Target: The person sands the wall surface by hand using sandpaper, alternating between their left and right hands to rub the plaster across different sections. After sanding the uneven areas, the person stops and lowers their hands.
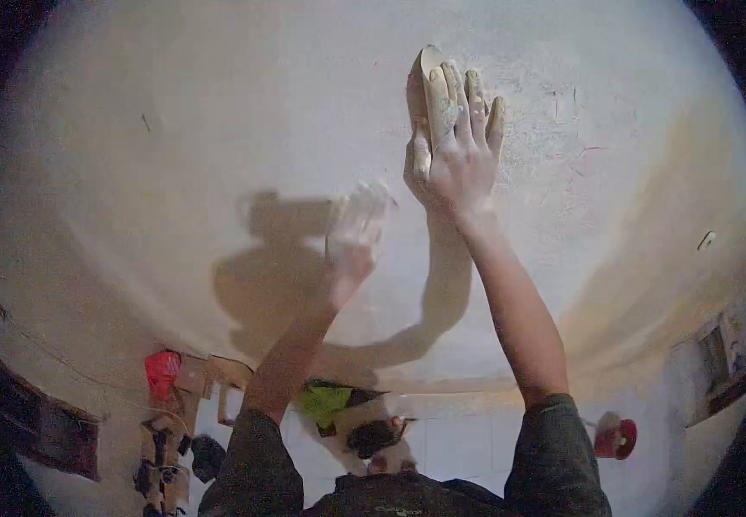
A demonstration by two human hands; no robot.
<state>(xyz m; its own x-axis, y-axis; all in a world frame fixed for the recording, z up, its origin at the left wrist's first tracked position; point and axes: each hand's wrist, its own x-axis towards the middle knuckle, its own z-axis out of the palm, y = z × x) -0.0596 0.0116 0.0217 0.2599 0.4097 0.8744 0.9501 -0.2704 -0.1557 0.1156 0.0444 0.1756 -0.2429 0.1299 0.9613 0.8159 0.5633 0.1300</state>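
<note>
My right hand point(463, 159), coated in pale dust, lies against the pale wall point(244, 112). Its fingers point upward over a thin pale flat piece point(430, 59), whose rounded tip shows above the index finger; the thumb is at its left edge. Most of that piece is hidden under the hand. Lower and to the left, my left hand point(358, 226) is raised at the wall, also whitish. Motion smears its fingers, so their pose and anything in them cannot be made out. Rough, scratched patches mark the wall right of my right hand.
Far below are a red bag point(163, 370), cardboard boxes, a bright green item point(326, 401), a dark object point(375, 438) on the pale floor and a red round object point(617, 439). Dark window-like openings show at lower left and right. Shadows of my arms fall on the wall.
</note>
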